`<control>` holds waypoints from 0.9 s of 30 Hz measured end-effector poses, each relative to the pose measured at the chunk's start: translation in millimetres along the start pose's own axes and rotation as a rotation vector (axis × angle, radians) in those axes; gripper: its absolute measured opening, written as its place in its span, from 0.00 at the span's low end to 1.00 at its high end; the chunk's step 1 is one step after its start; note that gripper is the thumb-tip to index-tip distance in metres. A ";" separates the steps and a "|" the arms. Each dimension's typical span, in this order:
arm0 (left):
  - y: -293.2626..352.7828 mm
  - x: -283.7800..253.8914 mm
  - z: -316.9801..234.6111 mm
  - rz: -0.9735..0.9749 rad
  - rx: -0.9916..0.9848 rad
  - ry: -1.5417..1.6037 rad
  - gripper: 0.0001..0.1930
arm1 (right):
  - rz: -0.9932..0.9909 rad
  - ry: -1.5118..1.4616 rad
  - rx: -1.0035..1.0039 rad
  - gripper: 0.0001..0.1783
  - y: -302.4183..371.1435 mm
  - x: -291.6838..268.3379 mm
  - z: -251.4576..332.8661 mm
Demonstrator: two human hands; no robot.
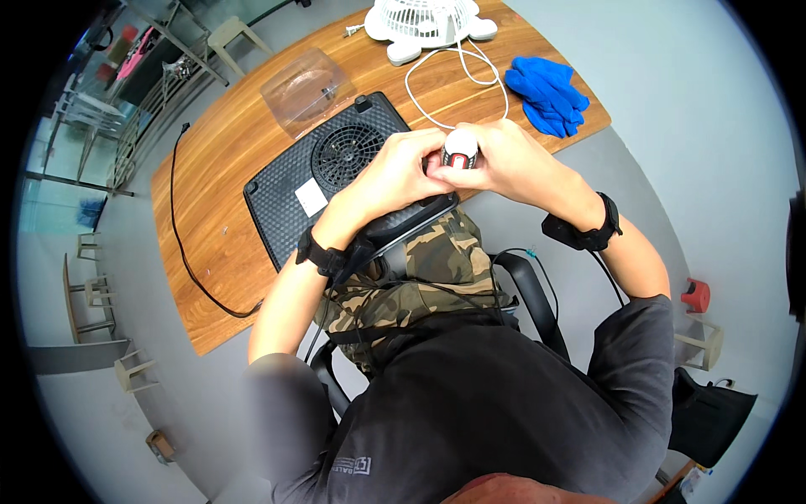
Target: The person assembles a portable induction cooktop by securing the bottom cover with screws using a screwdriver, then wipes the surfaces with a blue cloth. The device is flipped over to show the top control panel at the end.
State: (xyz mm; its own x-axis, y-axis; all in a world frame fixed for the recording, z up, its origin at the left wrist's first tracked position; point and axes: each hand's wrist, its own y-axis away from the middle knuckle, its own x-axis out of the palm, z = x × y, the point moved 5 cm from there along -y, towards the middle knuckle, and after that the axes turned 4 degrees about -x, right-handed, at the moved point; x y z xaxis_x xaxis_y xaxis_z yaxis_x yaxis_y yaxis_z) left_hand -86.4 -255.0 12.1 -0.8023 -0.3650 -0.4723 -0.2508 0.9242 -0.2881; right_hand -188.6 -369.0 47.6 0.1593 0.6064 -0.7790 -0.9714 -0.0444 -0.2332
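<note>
My right hand [514, 160] is closed around a small cylinder [459, 151] with a rounded white top and a black and red band. The cylinder is above the near right corner of a black laptop cooling pad [281, 210]. Against it, the curled fingertips of my left hand [393, 174] meet those of my right; whatever they pinch is hidden. The pad lies underside up, showing a round fan grille [346, 157] and a white label [310, 198]. Its near right corner reaches past the table edge above my lap.
On the wooden table [210, 277] are a clear plastic package [308, 91], a white fan [424, 23] with a looped cord, a blue cloth [547, 94] and a black cable [186, 244]. Thin black cords cross my lap. A chair armrest [529, 290] stands beside me.
</note>
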 end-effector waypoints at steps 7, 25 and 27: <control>-6.1 -5.4 -16.6 0.192 -0.177 -0.138 0.14 | 0.133 0.207 -0.242 0.18 3.4 -41.8 28.6; -11.9 -7.7 -34.1 0.103 -0.292 -0.190 0.13 | 0.055 0.305 -0.391 0.20 -5.1 -46.5 30.0; -9.3 -6.9 -28.5 0.156 -0.358 -0.173 0.13 | 0.115 0.226 -0.384 0.18 -7.8 -42.6 23.2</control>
State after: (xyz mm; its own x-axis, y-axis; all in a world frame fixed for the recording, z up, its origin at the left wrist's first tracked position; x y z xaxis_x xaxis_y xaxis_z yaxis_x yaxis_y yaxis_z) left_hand -93.9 -257.9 41.8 -0.7503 -0.2026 -0.6293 -0.3301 0.9395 0.0911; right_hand -191.9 -376.1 96.1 0.1304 0.3940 -0.9098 -0.8560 -0.4182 -0.3038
